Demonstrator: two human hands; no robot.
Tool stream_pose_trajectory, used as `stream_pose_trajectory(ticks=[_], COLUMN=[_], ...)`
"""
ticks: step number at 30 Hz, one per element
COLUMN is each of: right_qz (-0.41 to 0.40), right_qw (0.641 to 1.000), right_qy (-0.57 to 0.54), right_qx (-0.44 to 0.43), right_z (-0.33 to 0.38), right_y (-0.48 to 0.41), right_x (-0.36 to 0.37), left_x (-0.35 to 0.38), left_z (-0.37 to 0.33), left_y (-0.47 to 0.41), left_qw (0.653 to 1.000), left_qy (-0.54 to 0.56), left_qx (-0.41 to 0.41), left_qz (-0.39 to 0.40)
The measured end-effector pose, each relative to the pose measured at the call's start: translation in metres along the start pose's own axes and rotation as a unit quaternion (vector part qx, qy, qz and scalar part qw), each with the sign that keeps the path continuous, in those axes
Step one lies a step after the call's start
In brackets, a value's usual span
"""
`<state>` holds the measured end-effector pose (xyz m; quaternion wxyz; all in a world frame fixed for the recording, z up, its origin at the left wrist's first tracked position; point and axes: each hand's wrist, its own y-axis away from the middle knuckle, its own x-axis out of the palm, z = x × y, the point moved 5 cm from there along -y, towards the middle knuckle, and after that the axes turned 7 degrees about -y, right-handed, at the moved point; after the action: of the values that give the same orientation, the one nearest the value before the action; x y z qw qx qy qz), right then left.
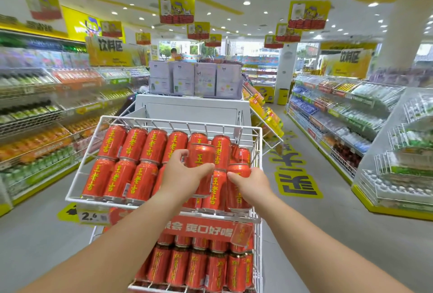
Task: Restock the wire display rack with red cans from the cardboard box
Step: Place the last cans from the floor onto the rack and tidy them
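A white wire display rack [77, 175] stands in front of me, its tilted top tier filled with rows of red cans [131, 161] bearing yellow characters. My left hand [185, 173] grips one red can [202, 155] held above the cans in the right half of the tier. My right hand [251, 181] holds another red can [239, 171] at the tier's right edge, beside the wire side. A lower tier holds several more red cans [194, 267]. The cardboard box is not in view.
A price tag reading 2.6 [90, 216] and a red banner [206, 228] hang on the rack's front. Drink shelves [46, 128] line the left aisle, and more shelves [339, 114] the right. A white cabinet with purple boxes [194, 79] stands behind the rack.
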<state>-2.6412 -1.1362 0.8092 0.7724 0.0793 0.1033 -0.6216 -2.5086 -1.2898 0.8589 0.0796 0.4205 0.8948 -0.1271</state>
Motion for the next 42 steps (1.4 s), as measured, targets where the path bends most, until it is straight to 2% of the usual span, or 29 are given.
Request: stream_pose_trajectory(ticks=[6, 15, 23, 29, 34, 39, 42], right_qz=[-0.044, -0.086, -0.101, -0.131, -0.156, -0.132, -0.112], right_qw=[0.997, 0.987, 0.978, 0.970, 0.932, 0.947, 0.932], right_qy=[0.032, 0.087, 0.161, 0.204, 0.323, 0.282, 0.334], right_qx=[0.054, 0.103, 0.083, 0.016, -0.050, -0.084, -0.087], right_z=[-0.009, -0.014, -0.016, -0.019, -0.012, -0.019, -0.019], right_y=[-0.015, -0.026, -0.020, -0.006, 0.003, 0.007, 0.010], right_x=[0.017, 0.032, 0.031, 0.038, 0.036, 0.032, 0.033], left_x=[0.002, -0.013, 0.003, 0.014, 0.017, 0.017, 0.019], left_z=[0.004, 0.011, 0.021, 0.024, 0.026, 0.025, 0.023], left_y=[-0.018, -0.038, -0.050, -0.049, -0.049, -0.049, -0.052], left_qw=[1.000, 0.999, 0.996, 0.992, 0.989, 0.988, 0.988], left_qy=[-0.008, 0.006, -0.007, -0.009, -0.018, -0.023, -0.026], left_qx=[0.001, 0.008, 0.017, 0.042, 0.057, 0.064, 0.065], left_qz=[0.000, 0.046, 0.084, 0.121, 0.134, 0.140, 0.136])
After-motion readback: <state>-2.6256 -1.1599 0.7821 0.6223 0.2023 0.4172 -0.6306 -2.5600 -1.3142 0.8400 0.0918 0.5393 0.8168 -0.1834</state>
